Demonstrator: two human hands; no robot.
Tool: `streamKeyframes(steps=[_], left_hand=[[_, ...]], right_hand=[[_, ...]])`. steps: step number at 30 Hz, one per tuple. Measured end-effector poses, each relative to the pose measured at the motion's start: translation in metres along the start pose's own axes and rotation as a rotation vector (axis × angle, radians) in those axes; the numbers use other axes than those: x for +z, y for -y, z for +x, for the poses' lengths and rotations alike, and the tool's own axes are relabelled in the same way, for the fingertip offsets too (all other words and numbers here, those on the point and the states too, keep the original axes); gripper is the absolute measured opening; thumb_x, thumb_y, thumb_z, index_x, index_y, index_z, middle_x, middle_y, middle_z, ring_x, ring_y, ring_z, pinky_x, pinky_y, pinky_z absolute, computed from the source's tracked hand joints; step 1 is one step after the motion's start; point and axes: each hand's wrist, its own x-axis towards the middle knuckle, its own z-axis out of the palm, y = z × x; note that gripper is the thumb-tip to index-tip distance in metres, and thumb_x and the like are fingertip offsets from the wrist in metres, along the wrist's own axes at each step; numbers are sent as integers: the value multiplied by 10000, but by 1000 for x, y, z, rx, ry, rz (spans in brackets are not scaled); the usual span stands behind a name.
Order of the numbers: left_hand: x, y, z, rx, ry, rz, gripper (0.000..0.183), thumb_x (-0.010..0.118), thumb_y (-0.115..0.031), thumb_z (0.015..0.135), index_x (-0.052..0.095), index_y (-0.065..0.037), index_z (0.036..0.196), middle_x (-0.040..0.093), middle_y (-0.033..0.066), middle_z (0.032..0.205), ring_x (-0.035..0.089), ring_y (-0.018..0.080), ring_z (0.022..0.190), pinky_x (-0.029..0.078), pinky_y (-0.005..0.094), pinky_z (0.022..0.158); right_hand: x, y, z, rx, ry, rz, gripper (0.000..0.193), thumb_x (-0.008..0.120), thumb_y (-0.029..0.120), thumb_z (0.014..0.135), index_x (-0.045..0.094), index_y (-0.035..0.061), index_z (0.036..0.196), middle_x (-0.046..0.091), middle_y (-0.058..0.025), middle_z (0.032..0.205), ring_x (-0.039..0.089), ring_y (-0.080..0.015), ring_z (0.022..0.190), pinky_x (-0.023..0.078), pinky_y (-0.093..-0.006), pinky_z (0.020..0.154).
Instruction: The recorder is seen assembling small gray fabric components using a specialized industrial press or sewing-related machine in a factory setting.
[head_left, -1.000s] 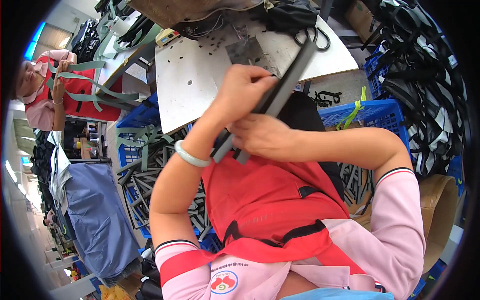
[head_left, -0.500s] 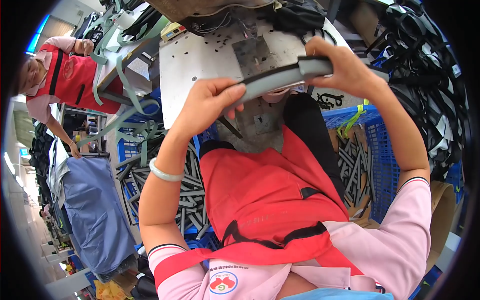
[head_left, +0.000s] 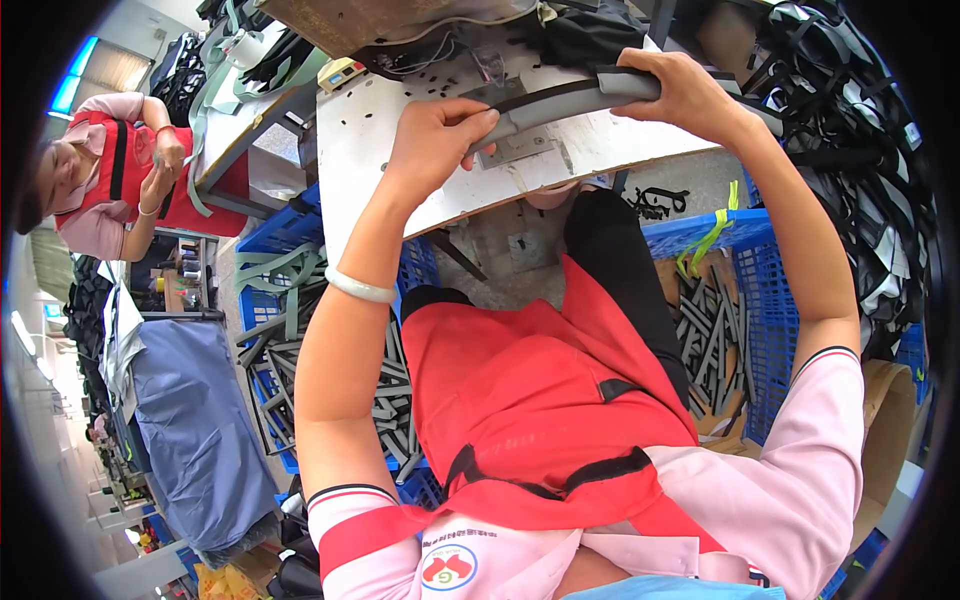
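Between my two hands a grey strip with a black edge (head_left: pixel 555 104) is stretched in a shallow arc. Its left end is pinched by my left hand (head_left: pixel 438 145), thumb on top. My right hand (head_left: pixel 683 98) grips it farther right, where a folded or overlapping grey piece shows, and some of the strip runs on past that hand. Below the strip lies a white work table (head_left: pixel 360 165) with a metal plate (head_left: pixel 520 143) let into its top. Machine parts at the far side of the table are partly cut off.
Blue crates hold many grey strips: one by my left leg (head_left: pixel 418 265), one at my right (head_left: pixel 765 300). Dark and white straps (head_left: pixel 870 160) hang at the right. At the left, a co-worker in a red apron (head_left: pixel 125 160) stands near a blue-grey cloth (head_left: pixel 195 420).
Both hands have moved up and away from me with the strip, farther over the table. The co-worker's lower hand has left the blue-grey cloth and joined the other hand at the chest.
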Motion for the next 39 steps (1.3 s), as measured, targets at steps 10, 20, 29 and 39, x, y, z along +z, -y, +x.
streamKeyframes(steps=[10, 20, 29, 39], left_hand=[[-4, 4, 15, 20, 20, -23, 268, 676, -176, 886, 705, 57, 1014, 694, 83, 733, 506, 71, 512, 426, 227, 497], [-15, 10, 19, -32, -67, -130, 245, 623, -174, 945, 687, 37, 1052, 695, 92, 838, 553, 86, 592, 423, 215, 545], [32, 29, -48, 183, 176, 253, 208, 664, -158, 850, 682, 41, 907, 657, 133, 720, 592, 144, 644, 475, 312, 614], [28, -4, -58, -19, 127, -116, 227, 555, -161, 974, 652, -11, 1113, 667, 51, 890, 615, 98, 682, 520, 234, 623]], right_hand=[[5, -9, 7, -20, -52, 2, 398, 791, 249, 780, 575, 10, 1013, 642, -172, 822, 601, -314, 721, 484, -361, 704], [4, -20, 11, 139, 35, 83, 471, 766, 346, 811, 591, 24, 1108, 660, -167, 840, 644, -278, 732, 503, -373, 724], [75, 142, -65, -440, 244, -81, 172, 621, 132, 753, 618, 75, 915, 619, -125, 1090, 585, -281, 1062, 475, -385, 921], [112, 149, -65, -338, 241, -22, 184, 673, 179, 731, 594, 60, 847, 652, -110, 821, 647, -279, 826, 507, -398, 740]])
